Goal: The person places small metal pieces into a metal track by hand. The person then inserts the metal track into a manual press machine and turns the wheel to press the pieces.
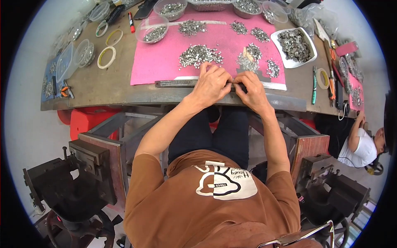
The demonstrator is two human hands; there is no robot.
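Observation:
At the table's front edge lies a long narrow dark metal bar [175, 83] with a channel-like top. My left hand [211, 84] rests over its right part, fingers bent and the thumb and fingertips pinched together. Close beside it, my right hand [251, 91] is also pinched, its fingertips almost meeting the left ones. Whatever lies between the fingertips is too small to make out. Just beyond my hands, a heap of small silvery metal pieces [200, 56] spreads on the pink mat [155, 62]. Another silvery pile [248, 63] sits beyond my right hand.
A white dish [313, 58] of darker metal pieces stands right of the mat. Clear tubs [152, 29] of parts line the far side. Tape rolls [106, 58], pliers [66, 90] and a green marker [314, 85] lie around. Another person [359, 146] sits at far right.

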